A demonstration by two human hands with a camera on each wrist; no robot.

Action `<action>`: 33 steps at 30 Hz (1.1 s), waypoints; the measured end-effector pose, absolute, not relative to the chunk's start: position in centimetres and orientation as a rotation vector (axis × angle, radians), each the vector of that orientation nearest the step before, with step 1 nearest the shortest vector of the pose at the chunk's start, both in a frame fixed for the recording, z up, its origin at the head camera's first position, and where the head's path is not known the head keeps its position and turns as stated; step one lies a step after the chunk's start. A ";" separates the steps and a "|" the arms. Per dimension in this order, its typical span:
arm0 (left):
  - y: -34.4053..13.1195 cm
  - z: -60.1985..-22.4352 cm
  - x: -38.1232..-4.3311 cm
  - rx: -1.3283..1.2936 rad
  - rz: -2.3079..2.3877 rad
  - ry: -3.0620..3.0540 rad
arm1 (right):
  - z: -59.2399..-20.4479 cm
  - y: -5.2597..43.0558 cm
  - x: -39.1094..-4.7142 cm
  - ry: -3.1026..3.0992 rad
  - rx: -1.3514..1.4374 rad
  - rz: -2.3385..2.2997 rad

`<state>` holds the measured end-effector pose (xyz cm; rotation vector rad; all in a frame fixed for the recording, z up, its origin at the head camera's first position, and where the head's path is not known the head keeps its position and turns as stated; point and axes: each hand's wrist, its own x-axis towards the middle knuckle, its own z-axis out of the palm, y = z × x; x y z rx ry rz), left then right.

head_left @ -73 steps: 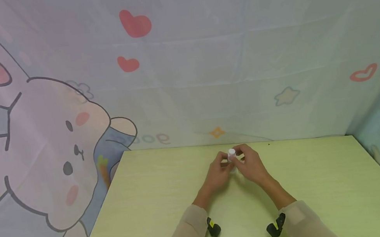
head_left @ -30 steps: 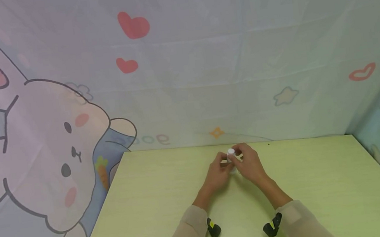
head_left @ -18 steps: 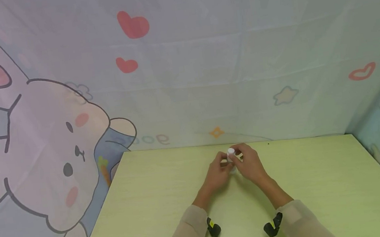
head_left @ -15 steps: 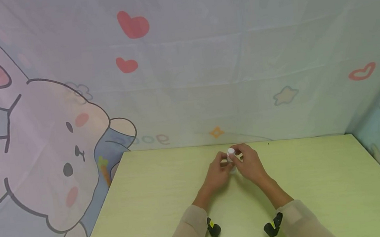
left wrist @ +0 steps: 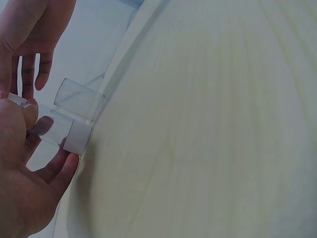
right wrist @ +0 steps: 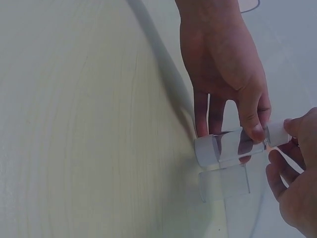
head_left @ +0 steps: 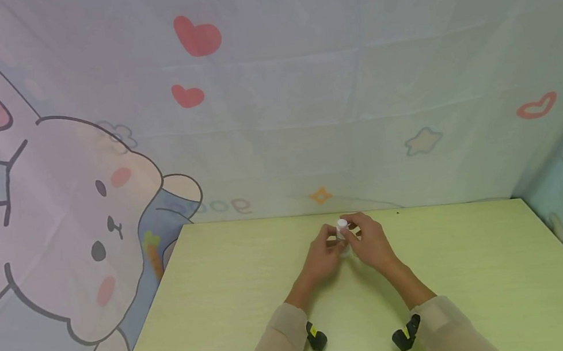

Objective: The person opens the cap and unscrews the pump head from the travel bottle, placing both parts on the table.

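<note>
Both hands are on one small upright bottle (right wrist: 230, 144) near the table's far edge. It has a clear body, a white base (left wrist: 78, 137) and a white cap (head_left: 342, 224). My left hand (head_left: 324, 256) grips the body, its fingertips close to the base in the left wrist view. Higher up, my right hand (head_left: 373, 240) pinches the cap (right wrist: 278, 134) between thumb and fingers. Beside the bottle a clear cylinder (right wrist: 225, 183) stands apart from the hands. I cannot tell whether the bottle's base touches the table, and fingers hide part of the body.
The pale yellow-green table (head_left: 224, 309) spreads out on both sides of the arms. Behind it hangs a cloth backdrop (head_left: 274, 112) with a rabbit, hearts and a star. A black wrist camera (head_left: 317, 339) sits at each beige sleeve (head_left: 275, 347).
The hands keep their hold on the bottle at almost the same spot. Since the earliest frame the right wrist has shifted slightly left.
</note>
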<state>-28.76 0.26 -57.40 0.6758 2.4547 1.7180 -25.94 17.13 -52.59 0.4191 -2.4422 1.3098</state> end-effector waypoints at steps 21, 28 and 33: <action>0.3 -57.5 -28.8 0.652 1.714 2.442 | -52.4 17.3 -25.7 -2.451 0.430 1.308; 0.2 -57.3 -28.7 0.664 1.722 2.432 | -52.8 17.3 -25.8 -2.462 0.373 1.360; 0.2 -57.3 -28.5 0.654 1.726 2.416 | -52.6 17.3 -25.8 -2.453 0.347 1.386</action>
